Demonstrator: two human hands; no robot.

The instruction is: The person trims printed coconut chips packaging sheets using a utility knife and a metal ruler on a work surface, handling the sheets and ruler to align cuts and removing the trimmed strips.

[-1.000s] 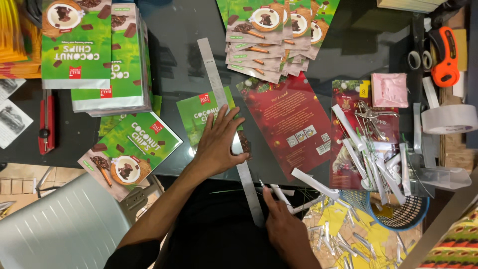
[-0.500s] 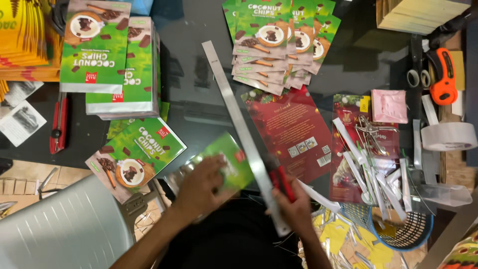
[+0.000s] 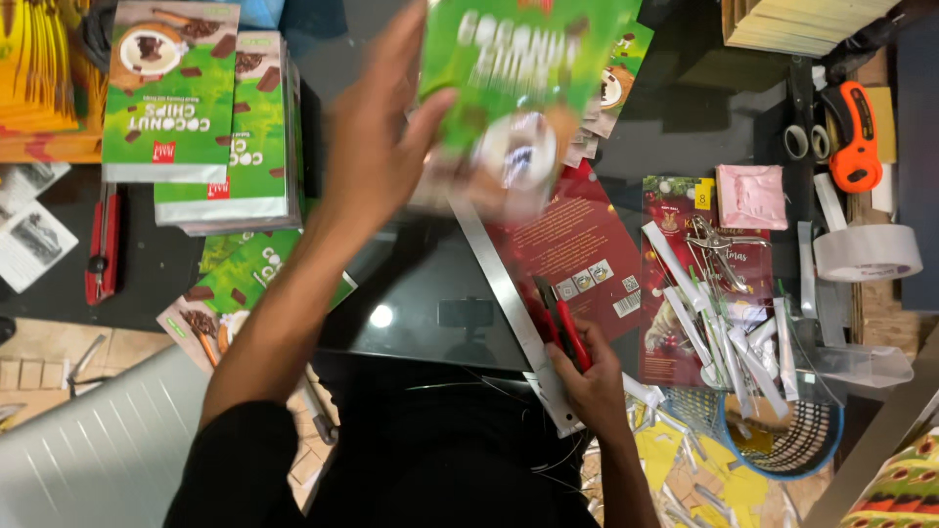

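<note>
My left hand (image 3: 377,147) is raised over the dark glass table (image 3: 421,293) and grips a green snack pouch (image 3: 518,78) by its left edge. The pouch is blurred by motion and hides part of the far stack of pouches. My right hand (image 3: 592,381) rests at the near edge, closed around a red-handled cutter (image 3: 559,318). The cutter lies against a long metal ruler (image 3: 499,288) that runs diagonally across the table. A red pouch (image 3: 577,244) lies just right of the ruler.
Stacks of green pouches (image 3: 196,117) stand at the far left, with more (image 3: 254,284) lying below them. A second red cutter (image 3: 103,244) lies at the left. On the right are a tape roll (image 3: 866,252), scissors (image 3: 807,137), an orange tool (image 3: 856,132) and a blue basket (image 3: 782,435).
My left hand picked the green pouch up from beside the ruler and swung it up and away from me. My right hand took hold of the red cutter near the ruler's end.
</note>
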